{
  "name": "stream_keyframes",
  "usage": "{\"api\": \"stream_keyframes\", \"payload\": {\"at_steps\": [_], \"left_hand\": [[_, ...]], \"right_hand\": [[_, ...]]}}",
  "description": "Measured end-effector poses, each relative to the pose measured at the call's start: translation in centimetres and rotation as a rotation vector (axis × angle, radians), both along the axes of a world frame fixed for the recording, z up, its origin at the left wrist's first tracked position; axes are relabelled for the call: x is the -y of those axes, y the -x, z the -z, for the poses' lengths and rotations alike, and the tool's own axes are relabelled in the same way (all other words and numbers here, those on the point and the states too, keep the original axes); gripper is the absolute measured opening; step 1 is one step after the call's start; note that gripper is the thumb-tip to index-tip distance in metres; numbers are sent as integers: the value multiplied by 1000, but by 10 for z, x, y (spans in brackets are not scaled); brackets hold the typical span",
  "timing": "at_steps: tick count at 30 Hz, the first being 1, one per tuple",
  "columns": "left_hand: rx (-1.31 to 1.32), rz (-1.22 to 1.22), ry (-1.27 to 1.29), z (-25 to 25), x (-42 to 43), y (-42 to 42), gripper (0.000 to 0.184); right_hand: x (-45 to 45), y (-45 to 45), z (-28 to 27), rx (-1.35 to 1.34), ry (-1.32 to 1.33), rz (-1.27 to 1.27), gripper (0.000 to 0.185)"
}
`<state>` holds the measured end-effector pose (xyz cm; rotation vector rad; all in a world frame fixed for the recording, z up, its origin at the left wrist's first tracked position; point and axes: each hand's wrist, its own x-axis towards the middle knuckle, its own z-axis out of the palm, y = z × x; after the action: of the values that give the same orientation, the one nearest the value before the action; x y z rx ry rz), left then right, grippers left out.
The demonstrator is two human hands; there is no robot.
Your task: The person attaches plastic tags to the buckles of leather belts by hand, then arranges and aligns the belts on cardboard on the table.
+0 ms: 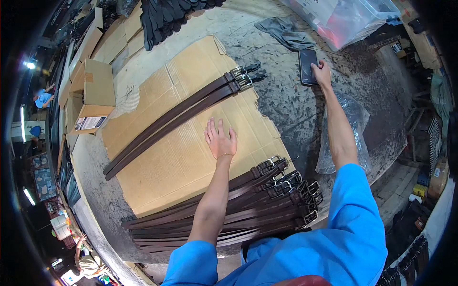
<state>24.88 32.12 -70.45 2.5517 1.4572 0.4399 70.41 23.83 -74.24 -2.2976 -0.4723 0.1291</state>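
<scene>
My left hand (220, 140) rests flat on a sheet of brown cardboard (176, 138) with its fingers spread and nothing in them. My right hand (322, 74) is on the right edge of a dark smartphone (307, 66), its fingers curled and one digit over the screen. Two dark brown belts (181, 117) with silver buckles lie side by side across the cardboard, beyond my left hand. Close to my body, under my left forearm, a pile of brown belts (257, 205) is laid out with the buckles to the right.
An opened cardboard box (98, 93) stands at the left. Black straps (164, 19) lie at the far edge, near a grey cloth (286, 33) and a clear plastic bin (343, 19). A crumpled plastic bag (353, 124) lies under my right forearm. Other people are in the left background.
</scene>
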Motion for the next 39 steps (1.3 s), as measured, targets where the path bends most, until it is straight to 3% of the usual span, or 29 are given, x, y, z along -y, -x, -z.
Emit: {"api": "stream_keyframes", "payload": {"at_steps": [5, 11, 14, 19, 25, 28, 33, 35, 36, 38, 39], "left_hand": [[-6, -2, -3, 2, 0, 0, 46], [-3, 1, -5, 3, 0, 1, 47], [-16, 3, -11, 4, -1, 2, 49], [-31, -15, 7, 3, -2, 4, 50], [-12, -5, -33, 13, 0, 5, 53], [9, 29, -21, -7, -1, 6, 56], [101, 82, 63, -6, -7, 14, 61], [154, 239, 280, 19, -38, 33, 62], [120, 243, 260, 15, -51, 42, 62], [458, 108, 944, -4, -73, 62, 54], [420, 100, 934, -22, -69, 76, 54]], "right_hand": [[1, -2, 1, -26, -10, -11, 67], [-6, 20, -28, -123, -1, 19, 87], [-22, 58, -58, 44, 425, 6, 101], [-26, 69, -64, 182, 400, -28, 83], [-32, 67, -75, 62, 386, -10, 101], [-23, 97, -87, -17, 398, 13, 108], [25, 215, -102, -9, -11, -265, 90], [69, 266, -145, -94, -179, -382, 66], [91, 289, -161, -106, -258, -377, 52], [139, 319, -183, -305, -365, -439, 42], [163, 331, -187, -217, -440, -465, 30]]}}
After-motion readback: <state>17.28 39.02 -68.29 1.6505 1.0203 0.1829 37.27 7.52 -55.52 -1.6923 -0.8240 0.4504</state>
